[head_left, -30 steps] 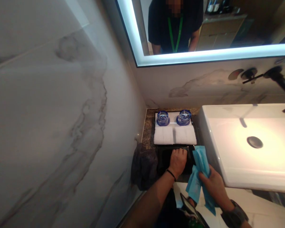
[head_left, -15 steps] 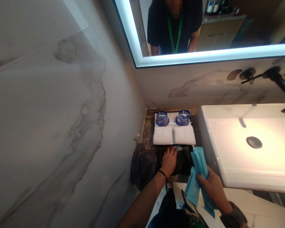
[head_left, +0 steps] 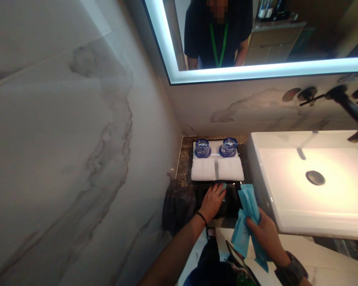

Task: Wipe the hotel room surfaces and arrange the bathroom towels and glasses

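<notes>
My left hand (head_left: pixel 212 200) lies over a black tray (head_left: pixel 231 204), its fingers stretched out. Under and beside its fingertips shows a small teal packet (head_left: pixel 224 186), mostly covered. My right hand (head_left: pixel 264 230) is closed around several light-blue sealed packets (head_left: pixel 248 198), which fan out above and below the fist. Just behind the black tray, two folded white towels (head_left: pixel 203 169) lie side by side on another dark-edged tray. Two blue-tinted glasses (head_left: pixel 228 147) stand upside down behind the towels.
To the right stands a white basin (head_left: pixel 264 178) under a black wall tap (head_left: pixel 350 111). A dark grey cloth (head_left: pixel 178 208) hangs at the counter's left edge. Marble wall (head_left: pixel 107 159) rises on the left; a lit mirror (head_left: pixel 220 67) hangs above, reflecting a person with a green lanyard.
My left hand has slid slightly right over the black tray, and more of the teal packet shows by its fingers. My right hand still holds the blue packets.
</notes>
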`<state>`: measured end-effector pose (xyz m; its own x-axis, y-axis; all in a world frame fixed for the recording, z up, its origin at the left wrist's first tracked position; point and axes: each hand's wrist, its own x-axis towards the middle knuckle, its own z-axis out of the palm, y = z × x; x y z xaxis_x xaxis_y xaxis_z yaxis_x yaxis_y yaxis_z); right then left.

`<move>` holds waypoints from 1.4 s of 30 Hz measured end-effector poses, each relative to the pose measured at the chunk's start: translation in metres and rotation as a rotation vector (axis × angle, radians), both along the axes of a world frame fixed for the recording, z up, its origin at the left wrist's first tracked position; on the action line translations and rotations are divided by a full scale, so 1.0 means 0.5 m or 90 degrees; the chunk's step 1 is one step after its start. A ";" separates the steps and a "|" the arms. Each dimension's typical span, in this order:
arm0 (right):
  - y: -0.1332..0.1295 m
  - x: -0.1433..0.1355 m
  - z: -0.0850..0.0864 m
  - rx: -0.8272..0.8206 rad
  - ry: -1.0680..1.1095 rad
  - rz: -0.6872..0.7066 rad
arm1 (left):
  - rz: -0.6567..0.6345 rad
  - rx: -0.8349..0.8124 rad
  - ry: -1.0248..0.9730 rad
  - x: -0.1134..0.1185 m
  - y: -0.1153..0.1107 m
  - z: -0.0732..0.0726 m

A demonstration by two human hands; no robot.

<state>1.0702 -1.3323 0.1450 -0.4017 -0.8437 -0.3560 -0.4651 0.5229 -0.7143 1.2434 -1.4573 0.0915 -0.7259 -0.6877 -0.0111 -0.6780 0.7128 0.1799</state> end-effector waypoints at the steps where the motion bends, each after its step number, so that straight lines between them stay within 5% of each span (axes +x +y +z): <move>1: 0.000 0.001 0.002 0.000 0.002 -0.001 | -0.025 0.007 0.004 0.001 -0.009 -0.003; 10: -0.018 -0.001 0.020 -0.026 -0.014 -0.046 | 0.157 0.061 -0.008 -0.042 -0.055 -0.031; 15: -0.024 -0.007 0.014 -0.034 -0.009 -0.068 | 0.229 0.082 0.043 -0.033 -0.011 0.003; 18: -0.027 -0.008 0.011 -0.034 -0.010 -0.081 | 0.265 0.311 0.239 -0.017 0.035 0.036; 22: -0.038 0.003 0.010 -0.051 -0.027 -0.080 | 0.291 0.855 0.512 -0.019 0.094 0.058; 25: -0.044 0.012 0.009 -0.067 -0.044 -0.071 | 0.327 1.017 0.622 -0.028 0.113 0.056; 32: -0.037 0.009 0.009 -0.059 -0.079 -0.095 | 0.575 0.660 0.552 -0.013 0.061 -0.002; 37: -0.033 0.027 0.012 -0.053 -0.096 -0.072 | 0.581 0.561 0.445 -0.027 0.028 -0.042; 42: -0.027 0.030 0.010 -0.050 -0.109 -0.066 | 0.522 0.462 0.285 -0.022 0.033 -0.023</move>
